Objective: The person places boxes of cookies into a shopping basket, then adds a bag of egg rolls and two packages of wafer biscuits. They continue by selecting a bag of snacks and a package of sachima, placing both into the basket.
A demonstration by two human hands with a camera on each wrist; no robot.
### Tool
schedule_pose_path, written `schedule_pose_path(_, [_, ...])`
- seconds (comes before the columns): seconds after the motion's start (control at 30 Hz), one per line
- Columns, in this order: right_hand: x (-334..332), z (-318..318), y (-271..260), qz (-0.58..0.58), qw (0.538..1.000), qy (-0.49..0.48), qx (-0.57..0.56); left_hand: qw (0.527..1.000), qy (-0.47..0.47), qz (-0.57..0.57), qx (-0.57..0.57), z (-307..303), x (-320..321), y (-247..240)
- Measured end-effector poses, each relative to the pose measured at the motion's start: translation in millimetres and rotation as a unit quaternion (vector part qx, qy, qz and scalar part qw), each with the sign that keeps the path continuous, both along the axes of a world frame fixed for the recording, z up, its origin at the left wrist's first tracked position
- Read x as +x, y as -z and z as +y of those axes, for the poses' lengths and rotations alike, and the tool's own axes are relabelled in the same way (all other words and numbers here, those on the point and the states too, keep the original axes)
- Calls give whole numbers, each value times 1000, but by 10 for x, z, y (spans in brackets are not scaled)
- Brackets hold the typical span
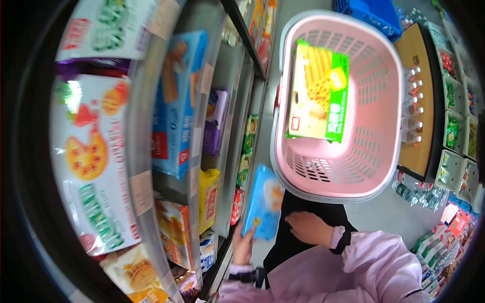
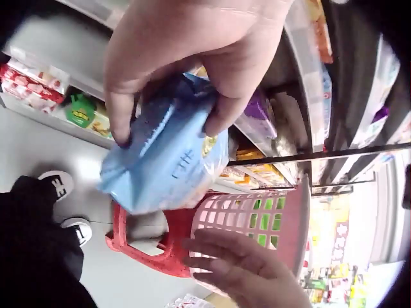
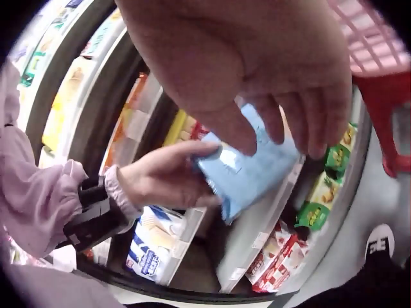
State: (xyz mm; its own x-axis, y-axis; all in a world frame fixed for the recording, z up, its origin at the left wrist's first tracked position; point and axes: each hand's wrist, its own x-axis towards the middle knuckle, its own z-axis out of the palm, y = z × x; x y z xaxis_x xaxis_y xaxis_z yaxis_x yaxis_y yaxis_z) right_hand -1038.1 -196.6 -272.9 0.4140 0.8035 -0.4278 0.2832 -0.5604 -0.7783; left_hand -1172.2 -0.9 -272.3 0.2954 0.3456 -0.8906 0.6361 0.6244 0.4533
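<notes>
A light-blue snack packet [image 1: 263, 202] is pinched at its end between the thumb and fingers of my left hand [image 1: 243, 246]. In the left wrist view, the left hand [image 2: 196, 54] grips the crumpled edge of the packet [image 2: 173, 157]. My right hand [image 1: 308, 228] is held beside the packet with nothing in it; its fingers hang loosely extended in the right wrist view [image 3: 257, 77]. A pink basket [image 1: 374, 174] stands just beyond the hands, with a green and yellow biscuit pack [image 1: 319, 93] inside it.
Shelves [image 1: 144, 194] of packaged snacks run along the left, with a long blue pack [image 1: 177, 106] on one. A red stand [image 2: 170, 237] is under the basket. Bottles [image 1: 411, 106] and a wooden-topped table [image 1: 417, 55] are on the right; a blue crate [image 1: 371, 15] lies beyond.
</notes>
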Motion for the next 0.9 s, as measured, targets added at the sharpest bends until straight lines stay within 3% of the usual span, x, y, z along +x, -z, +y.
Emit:
schedule_pose_path(0.07, [77,-98,-406,18,996,-85,15,999,-32,17,-40,-4,-304,-499])
schedule_pose_path(0.23, [276,-300,-1065,92,977,-184,48,980,-102,-146,-93,-60,-634,-1415])
schedule_pose_path(0.37, [450,-316,-1527,243,963,-81,85,948,-99,-279,-115,-172,-426,-1707])
schedule_pose_path(0.47, [521,-351,-1800,431,877,48,207,937,-51,-317,-137,-348,55,-1875])
schedule_pose_path(0.5, [566,-357,-1913,440,858,88,248,936,-21,-322,-143,-399,197,-1893])
schedule_pose_path(0.53, [562,-375,-1793,405,841,133,333,933,10,-325,-150,-453,347,-1891])
schedule_pose_path(0.63, [779,-590,-1933,331,863,249,288,912,43,-358,-195,-661,844,-1974])
schedule_pose_path(0.73, [957,-771,-1927,396,809,343,268,895,97,-369,-231,-809,1201,-1889])
schedule_pose_path(0.9, [1270,-1103,-1775,260,822,442,246,894,197,-312,-253,-1006,1736,-1590])
